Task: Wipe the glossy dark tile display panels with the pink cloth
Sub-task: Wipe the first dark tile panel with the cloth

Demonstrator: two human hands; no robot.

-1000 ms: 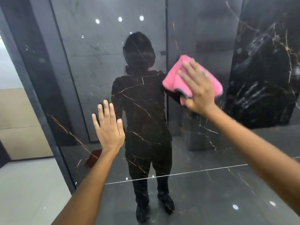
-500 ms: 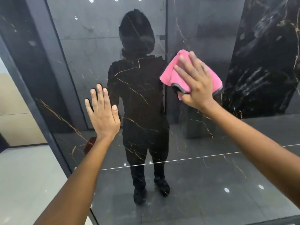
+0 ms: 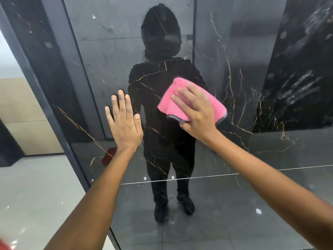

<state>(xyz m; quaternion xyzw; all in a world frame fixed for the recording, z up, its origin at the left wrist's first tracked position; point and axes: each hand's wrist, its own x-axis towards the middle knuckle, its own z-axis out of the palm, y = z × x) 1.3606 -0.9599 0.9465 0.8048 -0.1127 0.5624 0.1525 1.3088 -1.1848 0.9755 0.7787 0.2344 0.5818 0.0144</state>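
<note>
**Inspector:** Start at the left edge.

**Assistant:** Pale floor and a beige wall, then the dark frame of the display. Right of the frame begins the glossy dark panel, black with thin gold veins.

**Inspector:** Left hand?

**Assistant:** The left hand lies flat on the panel, palm to the surface. Its fingers are straight, close together and pointing up, and they hold nothing.

**Inspector:** Between the two hands?

**Assistant:** The panel mirrors a dark standing figure, just right of the left fingers and passing behind the cloth.

**Inspector:** The cloth?

**Assistant:** The pink cloth is bunched flat against the panel, under the right hand, near the left hand's fingertips and slightly higher. A grey hem shows along its lower edge. Pink shows beyond the fingers to the upper left and right.

**Inspector:** State of the right fingers?

**Assistant:** The right fingers are spread and nearly straight, pressing the cloth onto the panel. Whether the thumb curls under the cloth, I cannot tell.

**Inspector:** Farther right?

**Assistant:** Past the right fingers the panel reflects a black slab with white marbling. Below both hands a thin pale line crosses the panel.
</note>
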